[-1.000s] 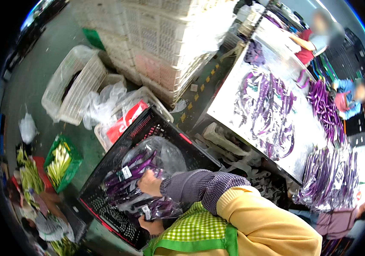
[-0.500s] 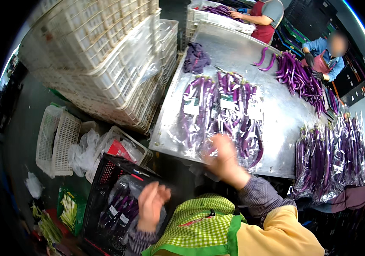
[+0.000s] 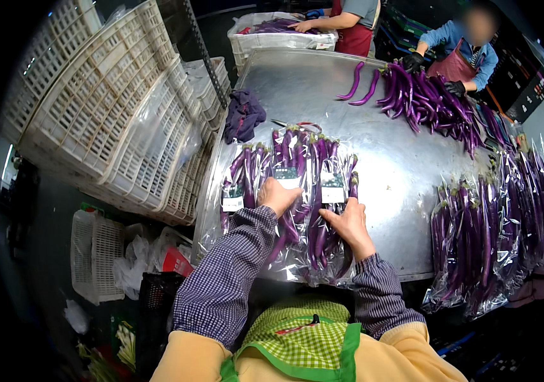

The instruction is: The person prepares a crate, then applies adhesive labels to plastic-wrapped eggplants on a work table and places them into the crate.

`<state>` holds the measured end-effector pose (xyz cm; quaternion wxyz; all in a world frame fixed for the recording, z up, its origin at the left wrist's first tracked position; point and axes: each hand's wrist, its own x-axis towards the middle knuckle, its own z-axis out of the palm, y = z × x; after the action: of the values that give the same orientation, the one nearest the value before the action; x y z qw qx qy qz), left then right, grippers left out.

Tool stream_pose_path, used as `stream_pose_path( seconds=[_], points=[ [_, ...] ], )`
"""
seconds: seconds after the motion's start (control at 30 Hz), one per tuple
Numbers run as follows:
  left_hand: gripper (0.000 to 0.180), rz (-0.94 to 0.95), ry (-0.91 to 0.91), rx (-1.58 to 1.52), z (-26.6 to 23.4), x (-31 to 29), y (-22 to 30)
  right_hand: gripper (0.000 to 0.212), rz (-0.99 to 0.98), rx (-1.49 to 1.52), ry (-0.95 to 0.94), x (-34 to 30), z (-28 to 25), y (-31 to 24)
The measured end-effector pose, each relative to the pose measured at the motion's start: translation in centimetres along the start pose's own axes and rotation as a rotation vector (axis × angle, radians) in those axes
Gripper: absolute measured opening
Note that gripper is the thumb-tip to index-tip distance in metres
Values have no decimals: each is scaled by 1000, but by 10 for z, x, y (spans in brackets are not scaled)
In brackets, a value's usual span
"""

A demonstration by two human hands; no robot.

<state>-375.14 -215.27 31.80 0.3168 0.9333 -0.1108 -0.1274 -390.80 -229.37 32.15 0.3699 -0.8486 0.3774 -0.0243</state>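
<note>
My left hand (image 3: 278,197) rests on the middle bag (image 3: 288,219) of purple eggplants, thumb stretched out to the right over its lower part; the tips of my other left fingers are hidden, so I cannot tell whether they grip the plastic. My right hand (image 3: 351,226) is on the right bag (image 3: 330,188), thumb on its face and well apart from the fingers, which lie spread along its right edge.

Both bags lie side by side on the metal worktop (image 3: 399,165), stem ends away from me, with the left bag (image 3: 240,178) just beside them. Past the stem ends lie scissors (image 3: 302,125), and a dark cloth (image 3: 244,116) sits near the worktop's left edge.

Farther off are two loose eggplants (image 3: 369,88) and, next to them, a heap (image 3: 428,99) of more, where a co-worker (image 3: 469,57) in black gloves has both hands. More filled bags (image 3: 488,235) stand crowded at my right. At my left rises a stack of pale crates (image 3: 113,95).
</note>
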Motion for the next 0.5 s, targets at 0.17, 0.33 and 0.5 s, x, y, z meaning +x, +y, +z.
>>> stream_pose_path(
  seconds=[0.17, 0.33, 0.5],
  points=[
    [57, -205, -303, -185, 2, 23, -2, 81, -18, -50, 2, -6, -7, -2],
    [15, -410, -718, -903, -16, 36, -20, 71, 152, 435, -350, 12, -20, 45],
    [31, -315, -890, -1546, -78, -41, -15, 61, 29, 495, -243, 13, -5, 41]
  ],
)
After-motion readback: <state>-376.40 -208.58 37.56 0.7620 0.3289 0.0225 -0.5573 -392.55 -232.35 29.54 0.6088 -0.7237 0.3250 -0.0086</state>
